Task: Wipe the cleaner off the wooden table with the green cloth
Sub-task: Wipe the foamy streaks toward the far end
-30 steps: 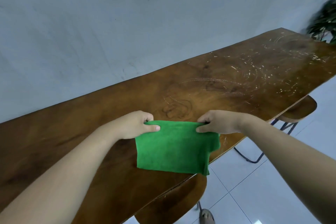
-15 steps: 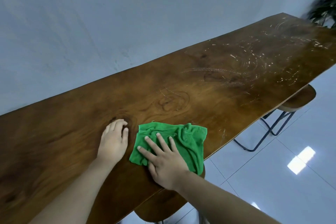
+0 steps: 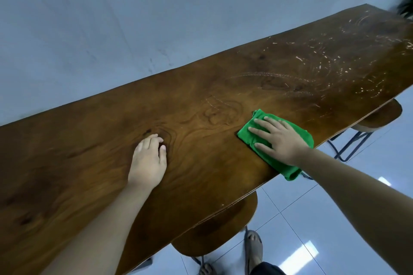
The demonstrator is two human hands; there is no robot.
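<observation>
Cloth has moved vs 0.5 s ago: it lay lower centre of frame, just right of the left hand; now it sits right of centre, well apart from that hand, w/ right hand on top of it. A full second ago both hands held it up by its top corners; now it's flat on the desk. Left hand is planted by the same dark knot in the wood as 0.5 s ago, lower centre.

Hidden/unclear: much of the green cloth is covered by the right palm; its near corner droops over the desk's front edge. Desk's left end is cut by the frame edge. Dark blur at upper right corner, can't tell what it is. Pale streaks and flecks of cleaner spread over the desk's upper-right part; faint near the cloth, hard to say how much is wet. Two round stools are partly tucked under the desk. Feet at bottom edge, partly cut off.

Right fingers: spread wide, flat, pressing the cloth to the wood, not gripping. Left fingers: close together, slightly curled, tips touching bare wood, holding nothing.
</observation>
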